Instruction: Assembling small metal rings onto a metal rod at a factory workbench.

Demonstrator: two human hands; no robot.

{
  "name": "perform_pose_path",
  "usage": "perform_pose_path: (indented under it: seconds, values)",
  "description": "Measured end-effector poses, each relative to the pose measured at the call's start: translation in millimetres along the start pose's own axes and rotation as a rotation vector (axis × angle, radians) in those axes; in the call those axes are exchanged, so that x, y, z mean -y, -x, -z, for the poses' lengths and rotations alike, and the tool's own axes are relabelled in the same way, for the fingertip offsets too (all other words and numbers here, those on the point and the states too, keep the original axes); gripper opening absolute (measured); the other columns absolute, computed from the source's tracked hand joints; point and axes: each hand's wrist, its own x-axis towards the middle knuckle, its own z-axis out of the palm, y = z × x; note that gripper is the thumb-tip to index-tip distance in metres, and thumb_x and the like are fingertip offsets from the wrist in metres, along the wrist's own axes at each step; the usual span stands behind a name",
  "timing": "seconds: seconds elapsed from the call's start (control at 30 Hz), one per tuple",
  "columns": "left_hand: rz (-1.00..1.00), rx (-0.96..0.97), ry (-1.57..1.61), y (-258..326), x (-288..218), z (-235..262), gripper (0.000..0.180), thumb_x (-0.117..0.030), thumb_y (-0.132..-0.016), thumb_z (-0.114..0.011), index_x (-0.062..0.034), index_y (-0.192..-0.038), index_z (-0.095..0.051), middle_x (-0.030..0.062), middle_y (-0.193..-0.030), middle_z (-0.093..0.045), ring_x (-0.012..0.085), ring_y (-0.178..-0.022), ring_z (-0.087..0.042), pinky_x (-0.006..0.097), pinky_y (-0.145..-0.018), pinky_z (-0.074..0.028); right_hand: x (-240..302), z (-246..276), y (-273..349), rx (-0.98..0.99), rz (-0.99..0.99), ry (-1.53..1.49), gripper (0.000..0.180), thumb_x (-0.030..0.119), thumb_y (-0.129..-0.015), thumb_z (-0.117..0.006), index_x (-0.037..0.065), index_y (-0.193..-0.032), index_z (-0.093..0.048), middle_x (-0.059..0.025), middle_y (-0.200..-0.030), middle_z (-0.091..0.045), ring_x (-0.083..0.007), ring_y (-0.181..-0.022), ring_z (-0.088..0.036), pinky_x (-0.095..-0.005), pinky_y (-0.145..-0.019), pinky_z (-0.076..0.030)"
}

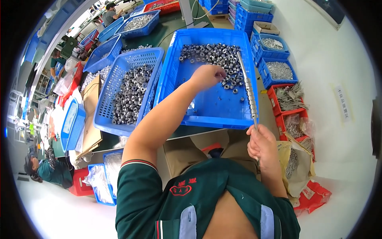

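Note:
My right hand (262, 144) is closed round the lower end of a thin metal rod (241, 65), which slants up over the right side of a blue plastic tray (207, 115). Several shiny ring-shaped metal parts (250, 95) are strung along its lower half. Over the tray is my left hand (207, 76), its fingers curled in beside a heap of loose metal rings (217, 53). Whatever those fingers hold is hidden and slightly blurred. A few single rings lie apart from the heap on the tray's bottom.
Left of the tray stands a perforated blue basket (157, 59) with more metal rings. Flattened cardboard (92, 115) and another blue basket (72, 123) lie beyond it. Stacked bins (278, 73) of metal parts line the white wall at right. Other people (49, 169) sit at far left.

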Motion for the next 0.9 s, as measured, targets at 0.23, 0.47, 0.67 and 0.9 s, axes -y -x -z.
perform_pose_path:
  seconds: [0.23, 0.47, 0.67, 0.9]
  values:
    - [-0.037, 0.044, -0.32, 1, -5, -25, 0.024, -0.011, -0.074, -0.064, -0.0135, -0.098, -0.066, 0.0094, -0.096, -0.061, 0.0293, -0.088, -0.06, 0.039, -0.077, -0.049, -5, 6, 4, 0.014, 0.002, -0.014, 0.017, 0.019, -0.095, -0.047, 0.003, -0.09, -0.05, 0.0058, -0.051, -0.031, -0.0022, -0.038, -0.026, -0.019, -0.036, -0.022]
    - [0.038, 0.136, -0.372, 0, 1, -27, 0.025, -0.011, -0.071, -0.066, -0.0109, -0.096, -0.064, 0.0107, -0.094, -0.065, 0.0304, -0.088, -0.062, 0.04, -0.076, -0.048, -7, 8, 5, 0.019, -0.018, -0.001, 0.016, 0.02, -0.093, -0.049, 0.004, -0.091, -0.05, 0.0055, -0.051, -0.03, -0.0029, -0.038, -0.026, -0.0197, -0.036, -0.023]
    - [0.056, 0.193, -0.286, -5, 0, -16, 0.023, -0.014, -0.071, -0.065, -0.009, -0.093, -0.065, 0.0131, -0.091, -0.066, 0.0316, -0.088, -0.062, 0.04, -0.075, -0.049, -6, 11, 7, 0.041, -0.038, -0.027, 0.015, 0.018, -0.095, -0.048, 0.003, -0.091, -0.049, 0.0061, -0.053, -0.033, -0.0014, -0.04, -0.026, -0.0181, -0.037, -0.022]
    - [0.108, 0.089, 0.673, 0, -8, 42, 0.025, 0.0, -0.078, -0.065, -0.0001, -0.102, -0.058, 0.0057, -0.092, -0.064, 0.0145, -0.084, -0.063, 0.026, -0.078, -0.05, -9, 9, 9, 0.053, -0.086, -0.001, 0.011, 0.014, -0.094, -0.046, 0.003, -0.092, -0.048, 0.0056, -0.055, -0.034, -0.0013, -0.042, -0.027, -0.0177, -0.038, -0.022]
